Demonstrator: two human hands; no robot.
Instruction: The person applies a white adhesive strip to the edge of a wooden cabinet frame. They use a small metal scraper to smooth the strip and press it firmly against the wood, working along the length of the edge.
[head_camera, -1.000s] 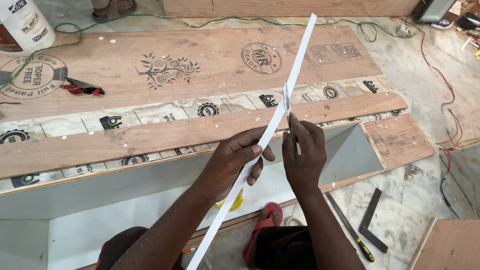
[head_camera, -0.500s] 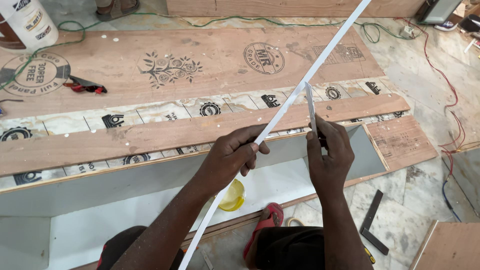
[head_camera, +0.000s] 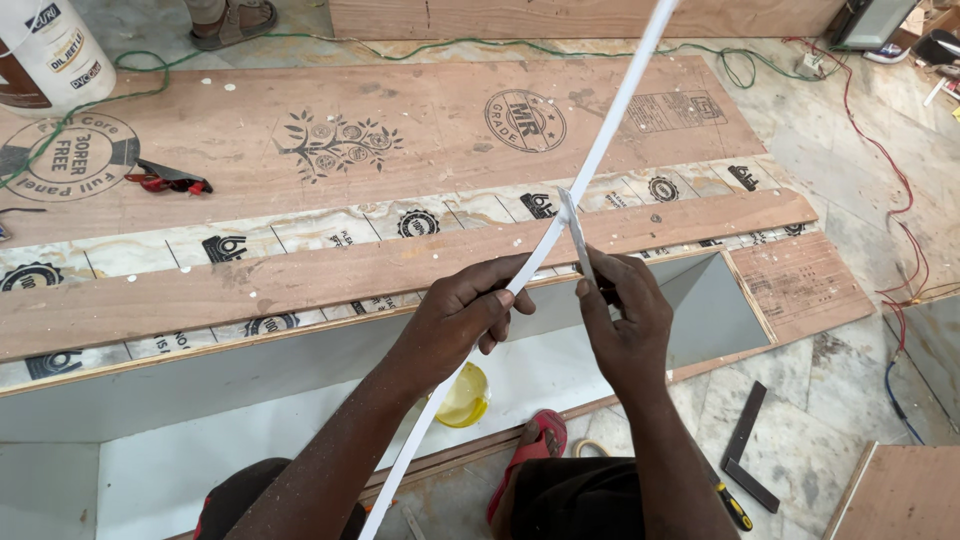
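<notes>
Head view: left hand pinches a long white strip between thumb and fingers, holding it diagonally in the air above the white-lined plywood box. Right hand grips a thin metal blade laid across the strip's edge just beside the left fingers. Strip looks thin, light and floppy, bowing along its length, so it likely needs support close to the blade contact. Try square lies on the floor, right.
</notes>
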